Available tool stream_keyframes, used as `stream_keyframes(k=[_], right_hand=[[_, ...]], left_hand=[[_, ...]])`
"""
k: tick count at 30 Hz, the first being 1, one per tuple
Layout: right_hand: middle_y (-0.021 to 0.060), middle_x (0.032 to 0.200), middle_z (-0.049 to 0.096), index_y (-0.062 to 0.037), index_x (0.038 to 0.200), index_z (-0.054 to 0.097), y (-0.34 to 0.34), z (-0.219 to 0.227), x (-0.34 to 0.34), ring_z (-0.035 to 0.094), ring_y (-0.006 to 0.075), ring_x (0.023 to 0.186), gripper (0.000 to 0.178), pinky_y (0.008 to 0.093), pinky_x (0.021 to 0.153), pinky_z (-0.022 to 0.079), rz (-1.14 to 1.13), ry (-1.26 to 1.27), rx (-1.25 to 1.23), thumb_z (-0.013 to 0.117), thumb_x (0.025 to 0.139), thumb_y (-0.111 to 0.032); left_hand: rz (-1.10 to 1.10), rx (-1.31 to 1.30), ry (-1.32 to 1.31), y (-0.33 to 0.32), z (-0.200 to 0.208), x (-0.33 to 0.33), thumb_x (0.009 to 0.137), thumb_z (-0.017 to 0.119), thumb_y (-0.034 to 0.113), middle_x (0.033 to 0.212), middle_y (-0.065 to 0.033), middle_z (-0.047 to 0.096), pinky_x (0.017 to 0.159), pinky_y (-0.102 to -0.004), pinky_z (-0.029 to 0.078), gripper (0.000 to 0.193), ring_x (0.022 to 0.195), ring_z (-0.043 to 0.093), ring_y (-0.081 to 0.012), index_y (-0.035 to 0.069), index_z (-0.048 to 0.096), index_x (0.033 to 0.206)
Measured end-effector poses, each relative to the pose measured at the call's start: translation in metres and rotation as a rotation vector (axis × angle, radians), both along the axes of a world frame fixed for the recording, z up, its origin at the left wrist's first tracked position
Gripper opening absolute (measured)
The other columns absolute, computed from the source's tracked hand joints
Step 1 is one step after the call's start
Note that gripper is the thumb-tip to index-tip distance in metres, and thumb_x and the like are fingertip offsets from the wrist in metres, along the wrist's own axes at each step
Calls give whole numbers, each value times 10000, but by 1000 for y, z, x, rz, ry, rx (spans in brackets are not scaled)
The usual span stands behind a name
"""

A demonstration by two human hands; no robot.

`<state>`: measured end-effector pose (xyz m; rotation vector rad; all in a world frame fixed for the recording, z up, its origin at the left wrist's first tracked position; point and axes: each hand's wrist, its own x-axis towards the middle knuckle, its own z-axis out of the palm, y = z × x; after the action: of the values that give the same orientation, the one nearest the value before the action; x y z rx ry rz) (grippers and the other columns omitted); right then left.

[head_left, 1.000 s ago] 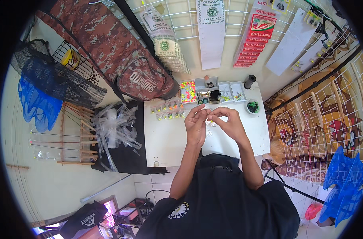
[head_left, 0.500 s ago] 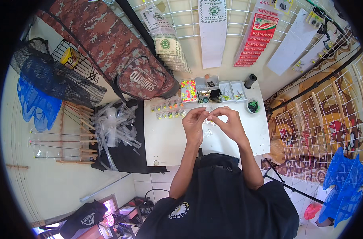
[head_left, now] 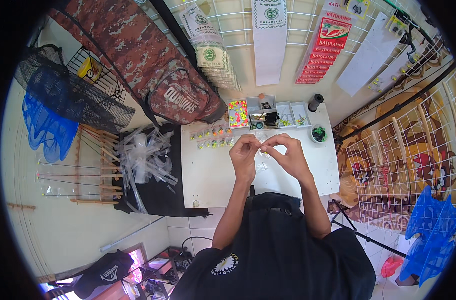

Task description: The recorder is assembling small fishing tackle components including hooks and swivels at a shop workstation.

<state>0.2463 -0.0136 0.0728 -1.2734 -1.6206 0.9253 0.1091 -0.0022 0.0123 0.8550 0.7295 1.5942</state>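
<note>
Small tackle piece, too small to identify, pinched between left hand [head_left: 244, 152] and right hand [head_left: 284, 152] fingertips above white counter [head_left: 208, 175]. Both grips kept closed; work held centred, clear of compartment tray [head_left: 268, 114].

White table [head_left: 208, 180], square top. Far edge: row of small clear trays [head_left: 268, 114], one full of neon beads [head_left: 237, 113], others with dark and yellow bits. Black spool [head_left: 315, 102] upright at far right corner, round dish [head_left: 318, 134] with green bits just in front. Two short rows of small bright floats [head_left: 212, 139] far left. Clear bags [head_left: 260, 162] at centre.
</note>
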Motion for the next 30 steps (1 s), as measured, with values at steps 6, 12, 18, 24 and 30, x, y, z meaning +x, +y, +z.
stream_keyframes(k=[6,12,18,24,30], right_hand=[[58,828,704,-49,891,728,-1,-1,0,604,190,838,112,326,746,482,6,3,-9,706,822,-135],[53,827,704,-45,889,725,-1,2,2,611,188,854,115,324,764,482,-4,21,10,704,825,-138],[57,843,701,-18,876,723,0,1,4,608,170,849,121,309,789,460,-15,44,-4,719,818,-124],[58,845,702,-25,875,725,1,3,4,613,175,858,123,316,780,466,-11,11,-2,720,820,-135],[68,849,701,-38,881,728,3,2,6,613,195,868,118,327,767,472,-30,-71,39,722,819,-138]], left_hand=[[-44,-33,-15,-4,1,-3,859,692,50,876,-30,580,776,-263,423,92,841,530,-109,32,601,859],[-2,-32,103,-5,-2,-12,832,704,-7,902,-66,642,783,-256,473,95,849,597,-125,-10,646,908],[-69,-109,162,-7,15,-19,776,724,-65,878,-70,682,735,-238,476,147,781,608,-108,3,687,902],[-69,1,565,-1,16,-34,769,756,2,863,-55,712,675,-231,434,213,735,559,-84,9,711,977],[-32,280,956,6,38,-39,735,777,56,836,-36,713,725,-286,419,267,776,567,-129,67,727,997]])
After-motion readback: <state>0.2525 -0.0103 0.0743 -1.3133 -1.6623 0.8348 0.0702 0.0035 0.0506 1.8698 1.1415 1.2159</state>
